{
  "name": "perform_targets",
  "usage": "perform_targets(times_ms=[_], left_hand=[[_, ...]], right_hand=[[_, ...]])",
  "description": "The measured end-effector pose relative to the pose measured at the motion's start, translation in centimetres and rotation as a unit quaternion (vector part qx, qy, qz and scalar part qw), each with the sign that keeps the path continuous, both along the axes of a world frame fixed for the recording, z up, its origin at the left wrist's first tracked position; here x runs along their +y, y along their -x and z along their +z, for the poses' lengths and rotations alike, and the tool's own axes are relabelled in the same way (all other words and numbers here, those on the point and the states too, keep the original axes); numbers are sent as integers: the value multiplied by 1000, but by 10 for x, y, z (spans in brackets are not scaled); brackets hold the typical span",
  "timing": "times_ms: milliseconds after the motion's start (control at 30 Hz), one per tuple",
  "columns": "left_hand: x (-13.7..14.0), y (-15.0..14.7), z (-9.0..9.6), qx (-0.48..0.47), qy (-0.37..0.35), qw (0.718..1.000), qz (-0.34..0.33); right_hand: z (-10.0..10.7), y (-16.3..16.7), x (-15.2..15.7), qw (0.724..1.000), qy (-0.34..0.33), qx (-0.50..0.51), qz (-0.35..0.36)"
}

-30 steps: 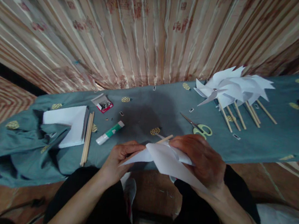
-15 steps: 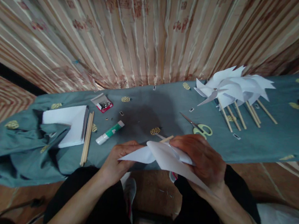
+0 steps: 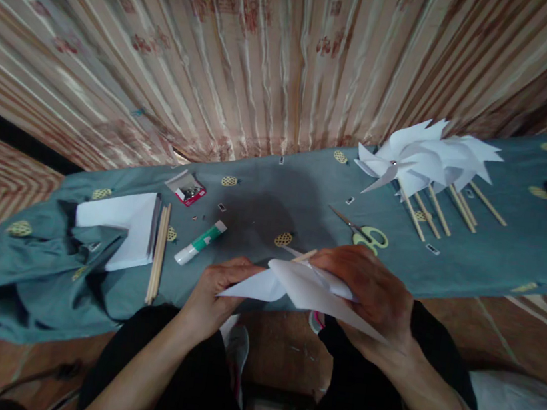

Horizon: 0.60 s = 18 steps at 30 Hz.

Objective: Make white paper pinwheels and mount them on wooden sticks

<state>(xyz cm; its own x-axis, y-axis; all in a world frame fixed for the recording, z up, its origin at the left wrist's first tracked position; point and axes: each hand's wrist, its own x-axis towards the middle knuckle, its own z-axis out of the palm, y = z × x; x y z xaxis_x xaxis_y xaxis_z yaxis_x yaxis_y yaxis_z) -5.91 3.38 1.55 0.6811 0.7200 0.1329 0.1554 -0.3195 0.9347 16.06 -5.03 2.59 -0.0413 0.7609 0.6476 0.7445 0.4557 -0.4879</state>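
Since the earlier frame, very little has been displaced: only the left tip of the white pinwheel of folded paper (image 3: 312, 291) has been raised slightly, between the two hands, above the near edge of the table.

At the far left, a stack of white cut paper sheets (image 3: 141, 231) is partly covered by a fold of the grey-green patterned tablecloth (image 3: 472, 265), by which the sheets are perhaps kept from sliding. Just beside it, pale round wooden sticks (image 3: 159, 254) are laid parallel, probably so that one can be taken easily. Behind them, a small red-edged packet of shiny metal pieces (image 3: 189, 190) and a white and green glue stick (image 3: 200, 242) are placed within reach.

By the left hand (image 3: 219, 289), the left blade is pinched between thumb and bent fingers, it seems for steadying. A pale wooden stick end (image 3: 305, 256) protrudes behind the paper. By the right hand (image 3: 367, 291), the right side is grasped with curled fingers; whether the stick is also gripped cannot be told.

Beyond, the scissors with light green handles (image 3: 374, 237) are left lying near. Farther right, white paper pinwheels on sticks (image 3: 425, 158) are grouped together, seemingly to leave working space.
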Motion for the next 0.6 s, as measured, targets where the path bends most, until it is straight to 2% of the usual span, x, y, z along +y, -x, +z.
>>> perform_targets(times_ms=[133,267,433,600], left_hand=[[-1,2,0,24,-15,1000,8],[-1,2,-2,16,-52,998,26],[-2,4,-5,-14,-95,995,19],[-4,2,-7,38,-91,995,23]], right_hand=[[1,-1,1,999,18,26,10],[5,2,0,991,76,108,5],[5,7,1,947,170,270,-41],[-7,5,10,905,240,349,-35]])
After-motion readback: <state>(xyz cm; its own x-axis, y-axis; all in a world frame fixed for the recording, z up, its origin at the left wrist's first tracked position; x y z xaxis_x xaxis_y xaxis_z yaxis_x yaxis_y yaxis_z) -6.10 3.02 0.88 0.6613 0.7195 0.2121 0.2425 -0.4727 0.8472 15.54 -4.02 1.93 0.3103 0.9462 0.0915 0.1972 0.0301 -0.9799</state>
